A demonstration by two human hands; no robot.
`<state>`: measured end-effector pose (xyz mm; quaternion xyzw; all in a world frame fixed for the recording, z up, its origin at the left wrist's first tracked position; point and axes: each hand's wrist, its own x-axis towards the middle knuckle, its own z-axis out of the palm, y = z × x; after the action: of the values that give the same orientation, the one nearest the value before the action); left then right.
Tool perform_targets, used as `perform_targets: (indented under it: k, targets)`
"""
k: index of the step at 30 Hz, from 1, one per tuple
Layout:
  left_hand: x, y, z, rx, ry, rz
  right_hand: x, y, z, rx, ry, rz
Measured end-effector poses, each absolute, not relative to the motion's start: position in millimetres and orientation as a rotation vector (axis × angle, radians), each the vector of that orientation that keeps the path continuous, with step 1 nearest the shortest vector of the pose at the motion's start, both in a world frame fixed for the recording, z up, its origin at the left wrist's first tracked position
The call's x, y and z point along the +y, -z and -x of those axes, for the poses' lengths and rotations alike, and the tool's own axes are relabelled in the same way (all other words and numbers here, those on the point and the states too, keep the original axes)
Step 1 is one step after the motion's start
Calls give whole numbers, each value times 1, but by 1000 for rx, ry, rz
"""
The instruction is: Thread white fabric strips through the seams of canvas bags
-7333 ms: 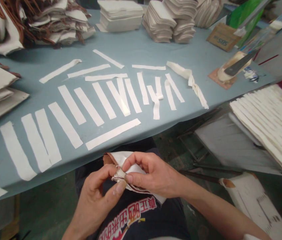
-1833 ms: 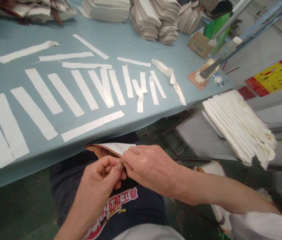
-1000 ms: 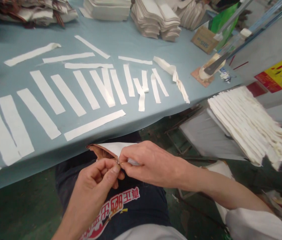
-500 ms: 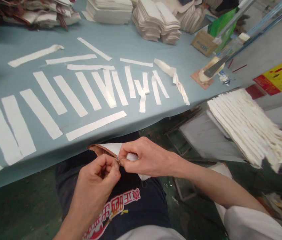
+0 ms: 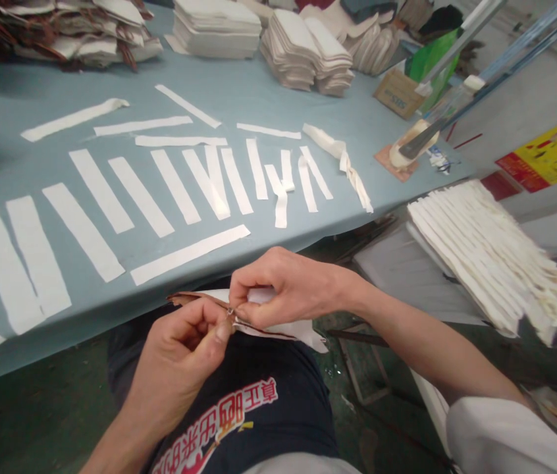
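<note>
- Pinching one piece [image 5: 303, 330], the left hand [image 5: 184, 349] and right hand [image 5: 283, 289] meet tip to tip, thumb against forefinger on each; what sits between the tips is too small to tell.
- One piece, white with a brown edge, is held above the lap [image 5: 293, 415], just in front of the surface [image 5: 259, 99]; its brown end shows on the left, its white end on the right.
- About fifteen strips [image 5: 140, 197] form a slanting row, some overlapping; the leftmost is cut off by the view. One more lies near the front edge, five lie crosswise behind, and a twisted length lies at the right.
- Three stacks [image 5: 216, 33], one fanned bunch [image 5: 372, 46], one box [image 5: 397, 93] and a brown-and-white pile [image 5: 81, 36] stand along the back.
- One bundle [image 5: 490, 253] lies right of the surface, beyond the right forearm [image 5: 421, 342].
- Front edge slants up rightward; the right knuckles overlap it in view.
- Blue surface shows in a wide band between strips and stacks.
</note>
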<state>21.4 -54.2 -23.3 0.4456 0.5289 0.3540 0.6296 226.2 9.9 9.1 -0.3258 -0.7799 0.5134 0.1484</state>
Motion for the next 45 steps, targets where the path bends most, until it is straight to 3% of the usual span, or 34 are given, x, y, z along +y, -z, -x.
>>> perform_targets:
  k: [5, 19, 24, 28, 31, 37, 45]
  targets:
    - [-59, 12, -29, 1290, -795, -1005, 2, -9, -233, -2065, -1608, 1081]
    - [-69, 41, -38, 1319, -856, -1478, -32, -28, -223, -2220, -1141, 1595]
    - [-57, 47, -30, 1184, -892, -1869, -16, -18, -231, -2205, -1438, 1428]
    - [-43, 48, -18, 1072, -995, -2131, -7, 7, -234, -1769, -2006, 1308]
    - [-42, 50, -14, 1147, -1003, -1990, -8, 18, -231, -1463, -2164, 1255]
    - [-62, 48, -19, 1361, -886, -1457, -20, 14, -225, -1459, -1976, 1327]
    - [-65, 48, -25, 1380, -791, -1298, -26, -1, -218, -1770, -1598, 1570]
